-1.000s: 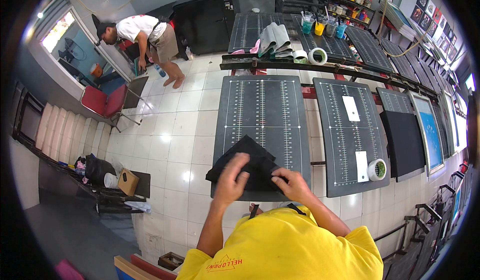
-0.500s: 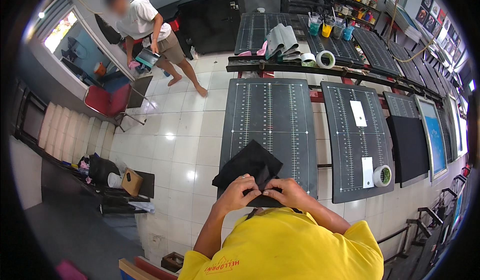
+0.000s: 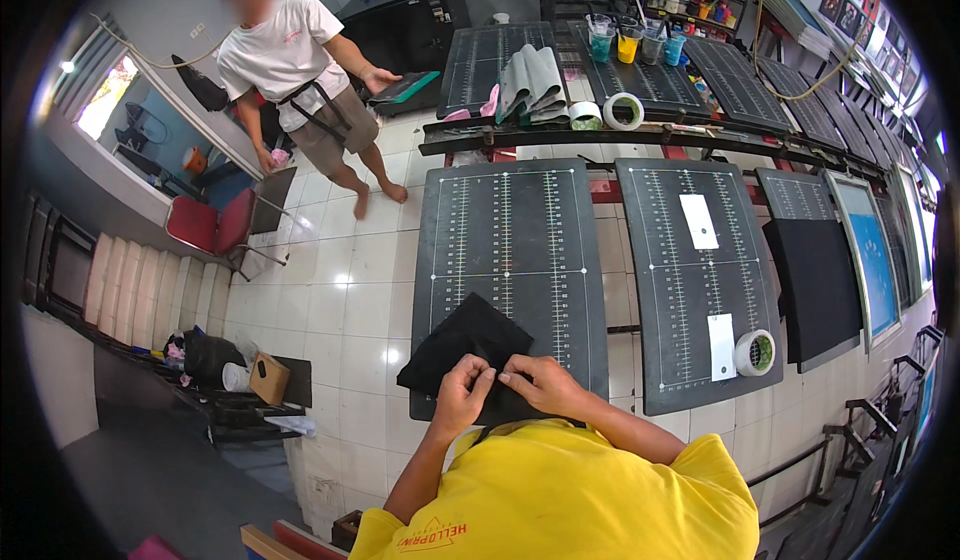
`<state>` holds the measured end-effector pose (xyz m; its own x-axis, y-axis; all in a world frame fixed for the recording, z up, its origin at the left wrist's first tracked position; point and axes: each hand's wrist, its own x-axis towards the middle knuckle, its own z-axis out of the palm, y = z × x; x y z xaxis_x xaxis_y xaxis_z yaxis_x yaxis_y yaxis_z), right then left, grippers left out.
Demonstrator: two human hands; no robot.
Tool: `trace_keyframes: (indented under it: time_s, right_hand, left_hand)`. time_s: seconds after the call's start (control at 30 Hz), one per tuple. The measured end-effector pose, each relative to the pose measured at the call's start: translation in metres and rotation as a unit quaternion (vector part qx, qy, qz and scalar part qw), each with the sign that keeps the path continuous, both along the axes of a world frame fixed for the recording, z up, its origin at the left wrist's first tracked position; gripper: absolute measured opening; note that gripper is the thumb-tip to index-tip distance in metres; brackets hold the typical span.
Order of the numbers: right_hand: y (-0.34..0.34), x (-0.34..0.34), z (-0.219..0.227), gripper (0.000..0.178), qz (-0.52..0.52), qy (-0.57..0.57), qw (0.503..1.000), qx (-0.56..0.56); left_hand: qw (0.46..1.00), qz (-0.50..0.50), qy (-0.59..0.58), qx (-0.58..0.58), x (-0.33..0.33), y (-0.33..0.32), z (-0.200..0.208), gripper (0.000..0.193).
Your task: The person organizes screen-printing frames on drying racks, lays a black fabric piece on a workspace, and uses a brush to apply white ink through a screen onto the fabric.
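A black piece of folded fabric (image 3: 462, 340) lies aslant over the near left part of a dark printing board (image 3: 540, 230) marked with white rulers. At its near edge my left hand (image 3: 460, 392) pinches the fabric between thumb and fingers. Close beside it, my right hand (image 3: 542, 384) is closed on the same fabric, thumb and forefinger together. The two hands' fingertips almost meet. Folds and the hands hide the part of the fabric being gripped.
Right of me a second ruled board (image 3: 700, 290) carries white cards (image 3: 721, 348) and a tape roll (image 3: 754, 353). Beyond a dark rail stand cups of coloured ink (image 3: 627, 44). At the far left a person (image 3: 295, 70) holds a flat dark-green-edged thing (image 3: 404, 89). A red chair (image 3: 212, 222) stands nearby.
My hands stay on the fabric, the right hand's fingers slightly raised. The person at the far left has come nearer and now holds the flat thing out to the right. My view has shifted a little.
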<state>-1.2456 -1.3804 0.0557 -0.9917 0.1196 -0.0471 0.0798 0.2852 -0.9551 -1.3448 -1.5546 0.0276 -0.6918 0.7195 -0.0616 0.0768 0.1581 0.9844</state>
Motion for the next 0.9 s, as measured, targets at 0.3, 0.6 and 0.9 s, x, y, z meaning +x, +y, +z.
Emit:
trace_keyframes:
  time_s: [0.3, 0.6, 0.9]
  right_hand:
    - [0.018, 0.006, -0.01, 0.016, 0.02, 0.074, 0.997, -0.019]
    - [0.0, -0.004, -0.003, 0.015, -0.056, 0.021, 0.998, -0.002]
    - [-0.08, -0.069, 0.002, 0.016, -0.114, 0.031, 0.993, 0.014]
  left_hand:
    - [0.993, -0.082, 0.073, -0.046, 0.002, 0.009, 0.028, 0.012]
    - [0.994, -0.083, 0.075, -0.014, -0.022, 0.005, 0.033, 0.012]
    - [0.99, -0.106, 0.068, 0.062, -0.098, -0.06, 0.023, 0.011]
